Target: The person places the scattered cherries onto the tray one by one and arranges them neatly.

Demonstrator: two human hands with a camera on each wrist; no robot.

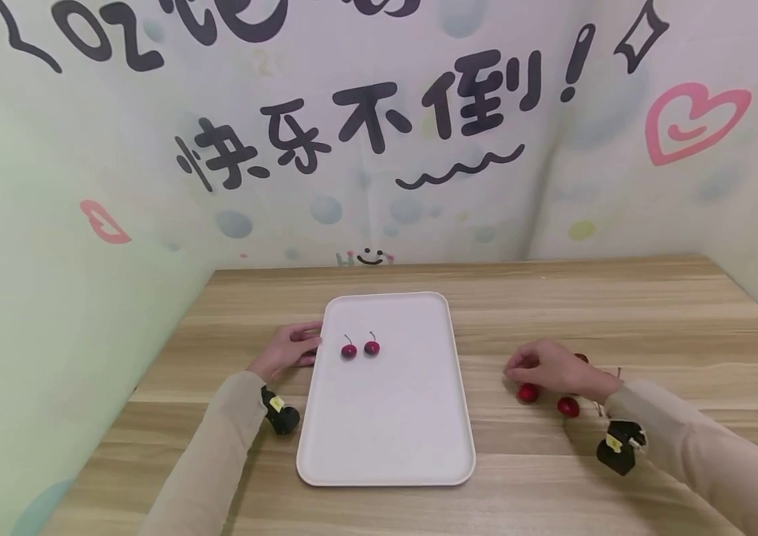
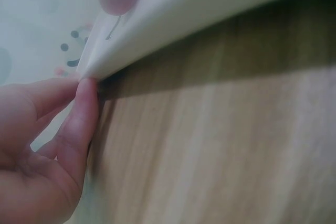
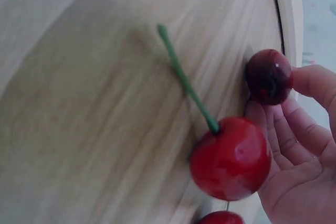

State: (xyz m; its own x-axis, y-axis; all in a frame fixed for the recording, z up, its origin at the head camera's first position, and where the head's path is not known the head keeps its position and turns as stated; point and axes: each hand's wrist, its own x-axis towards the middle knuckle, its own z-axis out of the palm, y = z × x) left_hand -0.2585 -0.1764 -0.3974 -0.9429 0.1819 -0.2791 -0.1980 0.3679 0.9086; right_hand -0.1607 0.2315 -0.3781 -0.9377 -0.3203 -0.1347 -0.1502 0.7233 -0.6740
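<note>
A white tray [image 1: 392,432] lies on the wooden table, with two red cherries [image 1: 348,351] standing stem-up near its upper left. My left hand [image 1: 290,346] is at the tray's left side; in the left wrist view its thumb and fingertips [image 2: 86,90] pinch the rim. To the right of the tray, my right hand [image 1: 546,365] reaches down among loose cherries. The right wrist view shows its thumb and fingers around a dark red cherry [image 3: 269,77]. A brighter cherry [image 3: 231,158] with a green stem lies just beside that hand.
Another loose cherry [image 1: 568,406] lies under the right wrist, and more peek out behind the hand. A small black camera [image 1: 281,417] is strapped to each wrist. Behind the wooden table [image 1: 526,476] hangs a printed cloth [image 1: 365,208] with dark lettering.
</note>
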